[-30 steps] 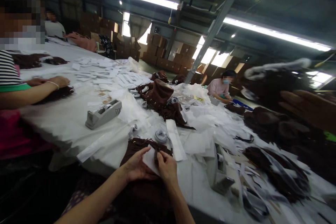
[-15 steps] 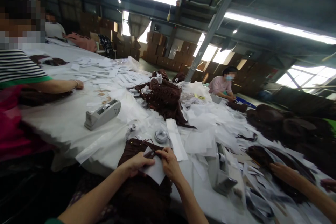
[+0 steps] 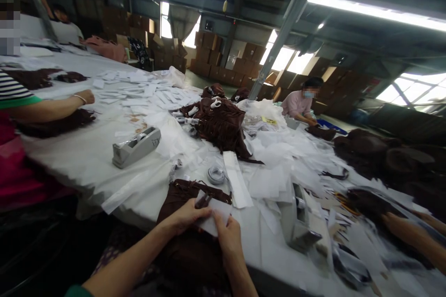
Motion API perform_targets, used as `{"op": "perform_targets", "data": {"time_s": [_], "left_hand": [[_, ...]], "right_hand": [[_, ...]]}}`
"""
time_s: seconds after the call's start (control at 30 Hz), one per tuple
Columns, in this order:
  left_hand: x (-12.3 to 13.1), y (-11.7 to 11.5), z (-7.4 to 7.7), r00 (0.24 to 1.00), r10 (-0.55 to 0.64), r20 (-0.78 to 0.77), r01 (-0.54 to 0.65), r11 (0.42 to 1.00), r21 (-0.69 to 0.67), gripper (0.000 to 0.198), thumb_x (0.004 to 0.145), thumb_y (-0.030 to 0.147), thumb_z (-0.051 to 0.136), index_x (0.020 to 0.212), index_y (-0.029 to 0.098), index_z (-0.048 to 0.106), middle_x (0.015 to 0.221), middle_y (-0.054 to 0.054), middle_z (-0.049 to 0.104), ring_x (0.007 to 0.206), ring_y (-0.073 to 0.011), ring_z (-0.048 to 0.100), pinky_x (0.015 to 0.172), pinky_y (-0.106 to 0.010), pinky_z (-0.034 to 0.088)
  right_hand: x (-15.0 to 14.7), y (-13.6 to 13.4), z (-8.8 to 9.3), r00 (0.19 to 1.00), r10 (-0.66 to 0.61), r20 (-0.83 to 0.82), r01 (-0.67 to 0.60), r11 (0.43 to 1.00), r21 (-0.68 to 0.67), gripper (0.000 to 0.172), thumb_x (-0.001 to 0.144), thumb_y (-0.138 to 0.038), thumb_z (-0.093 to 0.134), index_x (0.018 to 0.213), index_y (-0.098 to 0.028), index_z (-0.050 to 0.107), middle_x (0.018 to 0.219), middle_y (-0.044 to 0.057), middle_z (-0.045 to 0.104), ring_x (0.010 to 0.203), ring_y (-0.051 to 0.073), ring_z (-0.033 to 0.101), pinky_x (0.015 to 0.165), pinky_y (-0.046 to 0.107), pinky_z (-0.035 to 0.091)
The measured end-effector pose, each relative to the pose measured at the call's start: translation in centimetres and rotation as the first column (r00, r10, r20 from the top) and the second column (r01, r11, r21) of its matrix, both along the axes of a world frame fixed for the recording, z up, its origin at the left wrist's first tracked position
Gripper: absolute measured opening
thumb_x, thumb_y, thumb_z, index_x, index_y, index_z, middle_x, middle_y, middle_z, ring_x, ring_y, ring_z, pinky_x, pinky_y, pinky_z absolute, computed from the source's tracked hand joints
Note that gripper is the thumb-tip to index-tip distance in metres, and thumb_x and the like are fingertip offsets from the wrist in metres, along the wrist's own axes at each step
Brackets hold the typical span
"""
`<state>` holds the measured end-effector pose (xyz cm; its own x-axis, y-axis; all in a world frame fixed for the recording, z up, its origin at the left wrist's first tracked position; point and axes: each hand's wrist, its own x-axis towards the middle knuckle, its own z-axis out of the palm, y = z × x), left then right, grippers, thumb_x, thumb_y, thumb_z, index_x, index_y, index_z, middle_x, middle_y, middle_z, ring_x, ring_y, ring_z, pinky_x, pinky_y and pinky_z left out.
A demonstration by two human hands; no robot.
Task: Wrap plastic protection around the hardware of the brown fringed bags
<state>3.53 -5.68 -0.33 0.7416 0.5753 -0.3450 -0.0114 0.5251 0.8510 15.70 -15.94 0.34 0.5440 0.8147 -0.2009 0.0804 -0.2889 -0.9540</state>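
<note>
A brown bag [image 3: 179,190] lies at the near table edge, part of it over my lap. Above it, my left hand [image 3: 188,218] grips a small white paper sheet [image 3: 219,209] together with a dark brown strap end [image 3: 203,201], thumb on top. The sheet's right side is pinched by my right hand [image 3: 228,234], the thumb pressing its face and the fingers beneath. Just beyond the bag are a roll of grey tape [image 3: 216,175] and a long white strip [image 3: 237,178]. How the strap runs under the sheet is hidden.
Tape dispensers stand at left [image 3: 136,147] and right [image 3: 299,218]. A heap of brown bags [image 3: 223,123] sits mid-table among white sheets. A co-worker's arm [image 3: 52,106] reaches in at left. Another person's hand [image 3: 400,225] works at right; a masked person [image 3: 296,102] sits farther back.
My right hand has let go of the strap end and moved down onto the paper's right side. The paper has turned to lie more crosswise. The left co-worker's hand has lifted and shifted left.
</note>
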Motion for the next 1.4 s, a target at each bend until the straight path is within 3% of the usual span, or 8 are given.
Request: {"op": "perform_targets", "data": {"time_s": [0.13,0.2,0.53,0.73,0.93,1.07,1.23,1.4], "left_hand": [[-0.5,0.8,0.7,0.999,-0.039,-0.034,0.033,0.987,-0.157,0.067,0.066,0.075,0.054,0.091,0.014,0.062,0.076,-0.008,0.066,0.060,-0.0180,0.061,0.050,-0.028,0.050],[-0.7,1.2,0.6,0.997,-0.023,-0.078,0.010,0.986,-0.164,0.066,0.063,0.073,0.059,0.088,0.013,0.063,0.072,-0.008,0.066,0.058,-0.0189,0.061,0.050,-0.030,0.050],[0.5,0.8,-0.8,0.987,0.159,-0.007,-0.156,0.978,0.139,0.044,0.067,0.048,0.070,0.082,0.007,0.066,0.070,-0.007,0.066,0.063,-0.0171,0.058,0.060,-0.027,0.046],[1.2,0.7,-1.6,0.918,0.378,-0.123,-0.272,0.823,0.498,0.021,0.070,0.030,0.063,0.058,0.013,0.061,0.055,0.000,0.056,0.055,-0.0139,0.050,0.054,-0.023,0.037],[1.5,0.6,-2.5,0.921,0.383,-0.076,-0.335,0.875,0.349,0.028,0.066,0.037,0.067,0.055,0.013,0.060,0.047,0.002,0.049,0.046,-0.0106,0.043,0.045,-0.021,0.030],[1.6,0.4,-2.2,0.920,0.389,-0.053,-0.358,0.885,0.298,0.033,0.064,0.043,0.071,0.057,0.011,0.062,0.048,0.001,0.051,0.044,-0.0098,0.043,0.043,-0.020,0.030],[0.8,0.0,-0.7,0.936,0.351,-0.006,-0.339,0.908,0.245,0.041,0.064,0.050,0.071,0.059,0.010,0.064,0.052,-0.001,0.057,0.046,-0.0111,0.047,0.046,-0.021,0.033],[-0.4,-0.3,0.6,0.970,0.232,0.073,-0.242,0.950,0.199,0.043,0.074,0.052,0.062,0.079,0.009,0.067,0.069,-0.005,0.063,0.061,-0.0146,0.053,0.056,-0.023,0.039]], "right_hand": [[-0.2,1.8,-0.6,0.987,0.010,0.160,-0.017,0.999,0.042,0.039,0.075,-0.050,0.057,0.079,-0.012,0.068,0.073,0.009,0.071,0.067,0.022,0.063,0.055,0.027,0.047],[0.2,2.2,-0.5,0.967,0.054,0.250,-0.058,0.998,0.010,0.033,0.077,-0.043,0.053,0.077,-0.014,0.068,0.073,0.008,0.071,0.069,0.022,0.063,0.059,0.028,0.047],[-1.0,3.3,-0.3,0.692,-0.015,0.722,0.058,0.998,-0.035,0.026,0.087,-0.032,0.043,0.072,-0.019,0.061,0.069,0.008,0.064,0.067,0.021,0.060,0.062,0.029,0.039],[-2.6,3.4,-0.3,0.584,-0.004,0.812,-0.005,1.000,0.008,0.027,0.090,-0.028,0.040,0.091,-0.016,0.065,0.077,0.009,0.060,0.070,0.021,0.058,0.065,0.030,0.041],[-2.7,2.3,0.0,0.815,0.013,0.579,-0.102,0.987,0.121,0.038,0.093,-0.038,0.036,0.105,-0.016,0.064,0.083,0.007,0.059,0.076,0.019,0.059,0.071,0.029,0.045],[-1.8,2.6,-0.8,0.957,-0.060,0.284,0.010,0.985,0.172,0.035,0.087,-0.042,0.048,0.098,-0.016,0.067,0.089,0.008,0.065,0.082,0.019,0.061,0.073,0.028,0.047],[-1.4,3.9,-1.8,0.993,-0.111,-0.042,0.115,0.985,0.126,0.038,0.070,-0.047,0.067,0.089,-0.014,0.062,0.067,0.002,0.063,0.057,0.015,0.057,0.049,0.023,0.044],[-1.4,4.4,-1.8,0.992,-0.101,-0.075,0.109,0.987,0.121,0.036,0.064,-0.048,0.071,0.077,-0.015,0.060,0.060,-0.001,0.060,0.048,0.011,0.052,0.042,0.021,0.039]]}}
